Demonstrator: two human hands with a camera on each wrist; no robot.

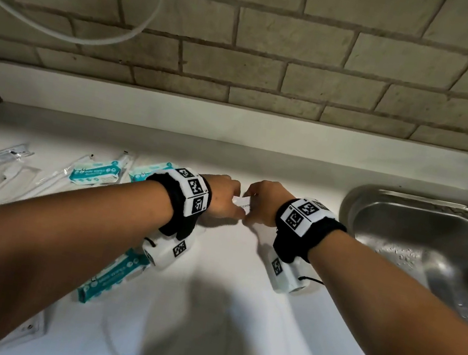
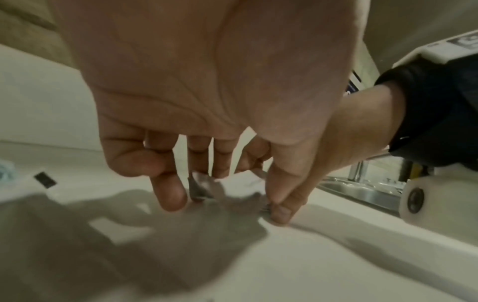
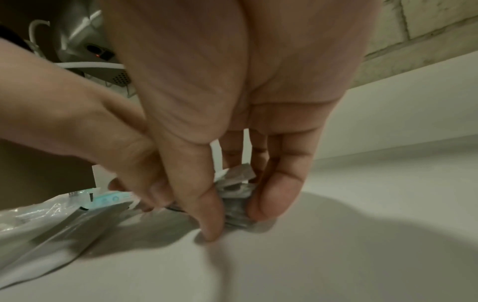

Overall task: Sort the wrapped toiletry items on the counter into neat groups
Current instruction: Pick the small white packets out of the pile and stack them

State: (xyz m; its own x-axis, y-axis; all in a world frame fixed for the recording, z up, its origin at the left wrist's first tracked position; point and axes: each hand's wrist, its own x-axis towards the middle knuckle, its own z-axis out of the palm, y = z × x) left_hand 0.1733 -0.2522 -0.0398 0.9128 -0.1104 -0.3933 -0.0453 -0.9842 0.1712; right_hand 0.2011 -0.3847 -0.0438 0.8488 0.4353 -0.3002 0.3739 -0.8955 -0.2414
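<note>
Both hands meet at counter (image 1: 241, 272) centre, fingertips down on a small stack of flat white sachets (image 1: 241, 203). Right hand (image 1: 264, 203) pinches the stack between thumb and fingers (image 3: 274, 196); sachets (image 3: 236, 183) sit on the surface under it. Left hand (image 1: 223, 195) has fingers curled round the stack's other end, thumb tip (image 2: 280, 212) pressed at the edge. Teal packets (image 1: 94, 173) and clear-wrapped toothbrushes (image 1: 2, 156) lie at 9 o'clock, one teal packet (image 1: 112, 278) at 7 o'clock. Steel sink (image 1: 433, 244) at 3 o'clock.
</note>
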